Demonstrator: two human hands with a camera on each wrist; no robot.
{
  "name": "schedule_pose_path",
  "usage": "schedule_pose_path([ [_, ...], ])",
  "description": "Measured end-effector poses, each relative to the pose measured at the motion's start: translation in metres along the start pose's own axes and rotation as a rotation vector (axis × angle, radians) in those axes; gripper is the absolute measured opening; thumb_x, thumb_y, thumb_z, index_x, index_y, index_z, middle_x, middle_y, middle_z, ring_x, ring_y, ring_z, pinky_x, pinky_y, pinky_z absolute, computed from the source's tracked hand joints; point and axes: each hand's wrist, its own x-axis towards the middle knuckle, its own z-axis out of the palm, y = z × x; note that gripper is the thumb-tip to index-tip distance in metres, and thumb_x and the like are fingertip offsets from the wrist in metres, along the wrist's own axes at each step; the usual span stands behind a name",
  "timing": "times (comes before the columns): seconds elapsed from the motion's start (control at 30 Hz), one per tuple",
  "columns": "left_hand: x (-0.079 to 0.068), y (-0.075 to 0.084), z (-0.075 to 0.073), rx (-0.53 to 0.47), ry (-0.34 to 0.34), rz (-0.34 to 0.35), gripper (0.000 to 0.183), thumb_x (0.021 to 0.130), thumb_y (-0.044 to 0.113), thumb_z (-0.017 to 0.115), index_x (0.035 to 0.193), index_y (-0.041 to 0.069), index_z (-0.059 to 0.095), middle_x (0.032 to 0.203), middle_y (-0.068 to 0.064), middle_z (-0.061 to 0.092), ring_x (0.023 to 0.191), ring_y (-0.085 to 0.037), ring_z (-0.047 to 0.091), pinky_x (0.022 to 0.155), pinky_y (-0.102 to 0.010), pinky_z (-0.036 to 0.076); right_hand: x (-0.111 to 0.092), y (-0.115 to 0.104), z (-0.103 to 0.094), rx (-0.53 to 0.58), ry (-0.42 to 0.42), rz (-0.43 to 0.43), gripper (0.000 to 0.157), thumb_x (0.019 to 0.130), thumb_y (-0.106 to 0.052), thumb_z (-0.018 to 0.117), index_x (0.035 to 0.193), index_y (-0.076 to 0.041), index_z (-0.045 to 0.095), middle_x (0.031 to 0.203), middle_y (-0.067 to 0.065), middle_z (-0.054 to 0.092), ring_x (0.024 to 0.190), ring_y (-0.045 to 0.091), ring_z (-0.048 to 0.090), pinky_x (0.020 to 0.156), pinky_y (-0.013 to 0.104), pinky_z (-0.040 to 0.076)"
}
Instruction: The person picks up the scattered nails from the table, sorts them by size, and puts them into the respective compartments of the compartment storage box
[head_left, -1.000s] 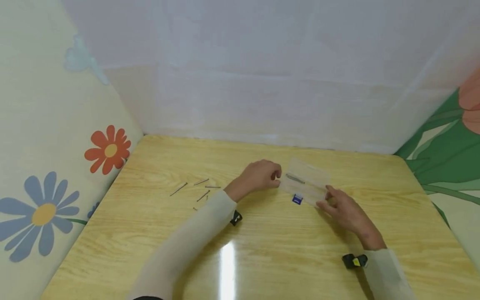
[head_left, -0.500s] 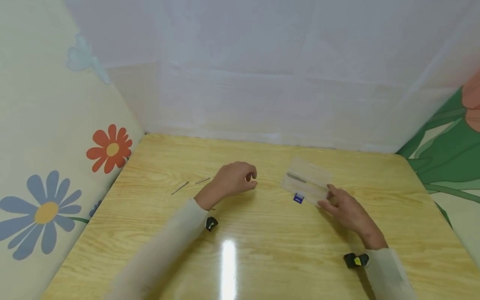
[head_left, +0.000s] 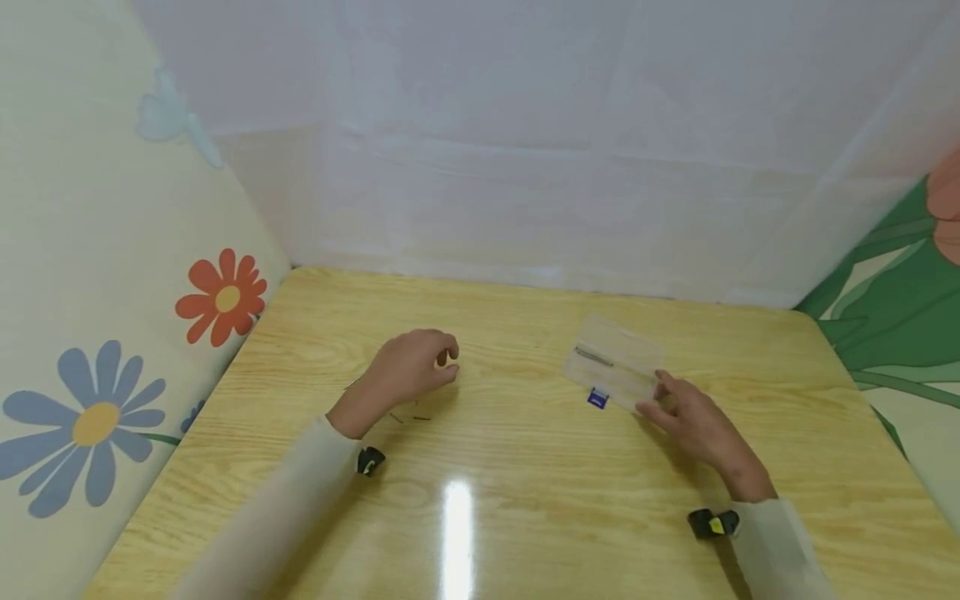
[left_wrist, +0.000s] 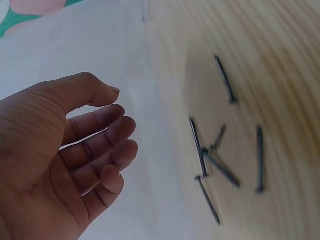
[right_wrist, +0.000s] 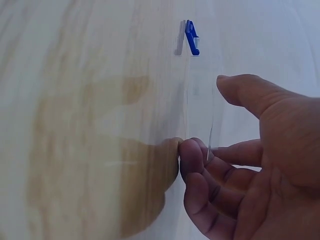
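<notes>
My left hand (head_left: 408, 367) is over the left side of the table with nothing in its loosely bent fingers. Below it lie several dark nails (left_wrist: 260, 160), partly hidden by the hand and forearm in the head view. Some of them cross or touch, as the left wrist view shows. My right hand (head_left: 693, 417) holds the near right corner of a clear flat plastic box (head_left: 630, 342) between thumb and fingers. Inside that box a few nails (head_left: 594, 357) lie side by side. A blue clasp (right_wrist: 191, 37) sticks out from its near edge.
The wooden table (head_left: 525, 500) carries a bright light reflection near its front. A pale cloth wall (head_left: 480, 167) stands along the back edge, with flower-patterned panels at left and right. Black straps with cameras (head_left: 712, 523) sit on both wrists.
My left hand has left the box's left edge and travelled left, over the loose nails. The right hand and the box have stayed in place.
</notes>
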Motion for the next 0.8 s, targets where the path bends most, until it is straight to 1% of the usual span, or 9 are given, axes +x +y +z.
schedule_pose_path([
  [0.17, -0.015, -0.012, -0.009, -0.005, 0.001, -0.043, 0.021, 0.096, 0.021, 0.069, 0.110, 0.006, 0.073, 0.094, -0.002, 0.068, 0.077, -0.017, 0.061, 0.064, -0.036, 0.052, -0.001, 0.001, 0.000, 0.002, -0.005, 0.001, 0.084, 0.104, -0.040, 0.061, 0.154, 0.015, 0.023, 0.131, 0.028, 0.055, 0.104, 0.037, 0.065, 0.079, 0.047, 0.055],
  [0.33, -0.027, -0.023, -0.011, 0.001, 0.006, -0.078, 0.020, 0.093, 0.019, 0.067, 0.108, 0.005, 0.073, 0.092, -0.003, 0.068, 0.076, -0.018, 0.061, 0.063, -0.036, 0.052, -0.001, 0.002, 0.001, 0.009, -0.003, 0.006, 0.084, 0.104, -0.041, 0.061, 0.154, 0.015, 0.023, 0.131, 0.028, 0.055, 0.102, 0.035, 0.065, 0.078, 0.046, 0.055],
  [0.53, -0.043, -0.039, -0.012, 0.034, 0.020, -0.119, 0.020, 0.093, 0.020, 0.071, 0.106, 0.006, 0.073, 0.089, -0.001, 0.065, 0.072, -0.017, 0.058, 0.059, -0.036, 0.049, -0.001, 0.002, 0.002, 0.001, 0.003, -0.004, 0.083, 0.104, -0.039, 0.061, 0.154, 0.015, 0.024, 0.132, 0.029, 0.055, 0.104, 0.037, 0.065, 0.080, 0.048, 0.055],
  [0.67, -0.050, -0.048, -0.016, 0.065, 0.029, -0.163, 0.019, 0.093, 0.019, 0.069, 0.106, 0.005, 0.073, 0.083, -0.001, 0.062, 0.067, -0.016, 0.054, 0.055, -0.036, 0.047, 0.000, 0.002, 0.001, -0.003, 0.003, -0.009, 0.083, 0.104, -0.039, 0.061, 0.154, 0.015, 0.024, 0.131, 0.030, 0.055, 0.104, 0.038, 0.065, 0.080, 0.049, 0.055],
  [0.8, -0.057, -0.056, -0.020, 0.087, 0.022, -0.220, 0.019, 0.093, 0.019, 0.069, 0.105, 0.004, 0.073, 0.080, -0.001, 0.061, 0.066, -0.017, 0.053, 0.055, -0.038, 0.048, 0.001, 0.002, 0.000, 0.003, -0.002, -0.011, 0.083, 0.104, -0.039, 0.061, 0.154, 0.015, 0.023, 0.131, 0.029, 0.055, 0.104, 0.039, 0.065, 0.079, 0.048, 0.055],
])
